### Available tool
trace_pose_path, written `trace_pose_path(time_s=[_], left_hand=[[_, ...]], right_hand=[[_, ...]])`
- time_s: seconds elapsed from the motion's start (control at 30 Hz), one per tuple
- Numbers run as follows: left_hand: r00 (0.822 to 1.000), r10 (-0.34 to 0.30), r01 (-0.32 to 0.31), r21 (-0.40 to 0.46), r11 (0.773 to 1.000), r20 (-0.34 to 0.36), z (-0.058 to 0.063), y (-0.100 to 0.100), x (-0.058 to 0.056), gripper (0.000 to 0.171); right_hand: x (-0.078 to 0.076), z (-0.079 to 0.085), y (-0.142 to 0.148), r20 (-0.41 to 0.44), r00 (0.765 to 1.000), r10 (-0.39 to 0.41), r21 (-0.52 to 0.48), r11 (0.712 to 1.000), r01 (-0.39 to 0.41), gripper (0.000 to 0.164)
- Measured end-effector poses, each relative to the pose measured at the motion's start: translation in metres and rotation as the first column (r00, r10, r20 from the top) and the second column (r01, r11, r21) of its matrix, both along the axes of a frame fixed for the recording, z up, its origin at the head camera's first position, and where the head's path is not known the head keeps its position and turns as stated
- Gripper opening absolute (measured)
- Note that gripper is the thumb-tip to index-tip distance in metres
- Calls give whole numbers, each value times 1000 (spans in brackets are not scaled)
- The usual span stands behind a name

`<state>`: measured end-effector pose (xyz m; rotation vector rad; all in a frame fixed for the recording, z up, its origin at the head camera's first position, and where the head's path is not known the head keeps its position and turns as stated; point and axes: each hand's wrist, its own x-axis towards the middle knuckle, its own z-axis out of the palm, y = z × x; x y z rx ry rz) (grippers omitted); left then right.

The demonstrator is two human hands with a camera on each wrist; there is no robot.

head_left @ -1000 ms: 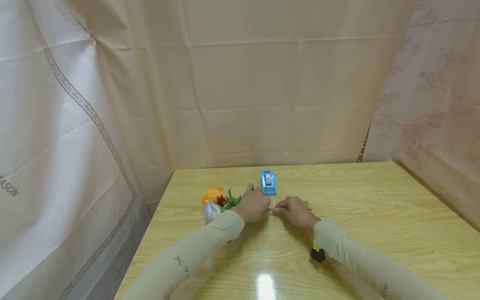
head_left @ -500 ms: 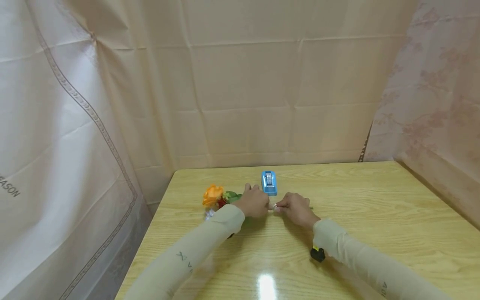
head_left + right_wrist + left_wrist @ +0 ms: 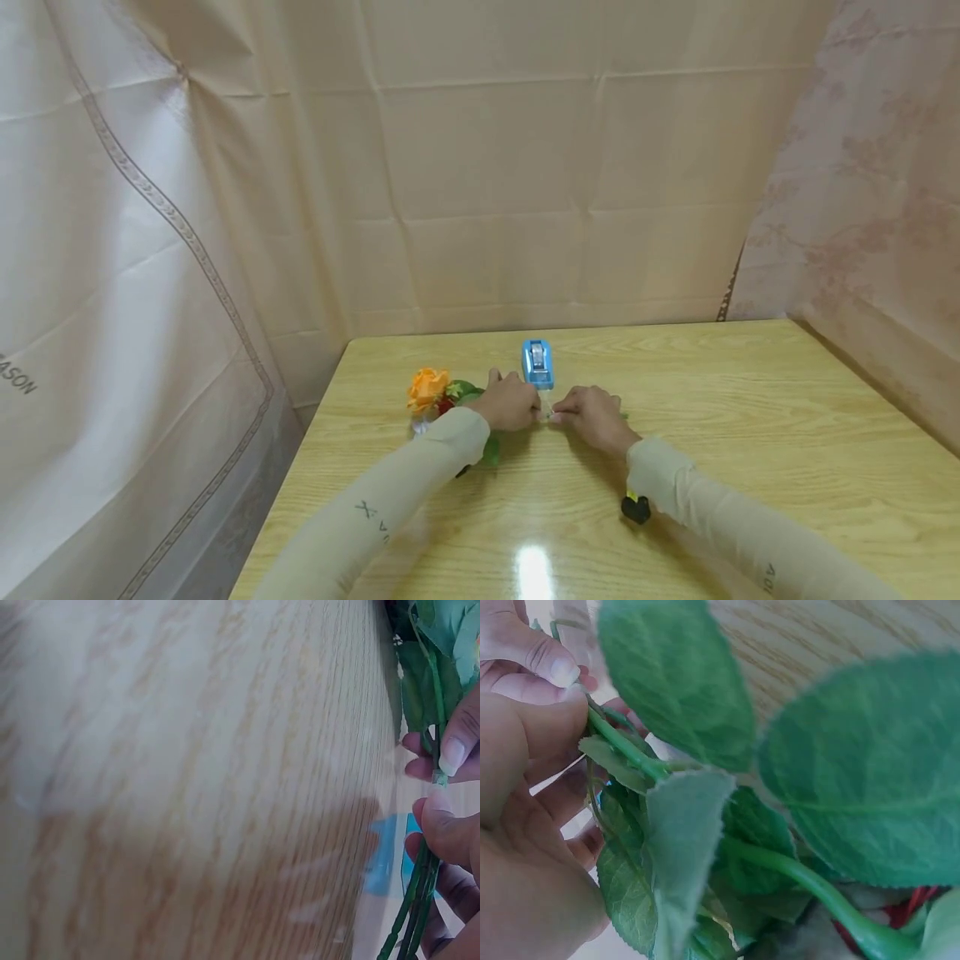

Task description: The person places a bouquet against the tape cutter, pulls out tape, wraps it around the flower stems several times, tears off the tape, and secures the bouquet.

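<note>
Head view: orange, red and pale flowers show over the left part of the wooden table
Left hand: thumb and finger pinching green stems just below the leaves
Right hand: fingers curled, pinching the same stems just beside the left hand
Tape dispenser: blue, just beyond both hands, a clear strip reaching from it toward the stems

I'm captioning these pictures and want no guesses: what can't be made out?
- Head view: most of the pale flower, hidden by the left sleeve.
- Right wrist view: lower ends of the stems, cut off by the bottom edge.
- Left wrist view: parts of the stems, hidden behind leaves.
</note>
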<state>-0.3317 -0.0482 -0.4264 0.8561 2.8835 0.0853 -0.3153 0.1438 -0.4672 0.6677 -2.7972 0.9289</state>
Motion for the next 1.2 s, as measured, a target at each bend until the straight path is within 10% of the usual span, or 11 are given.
trace_pose_path(time_s=[1.2], left_hand=[[925, -87, 45, -120, 992, -370, -12, 9, 7, 34]], right_hand=[[-10, 1, -2, 70, 998, -5, 68, 998, 1, 13]])
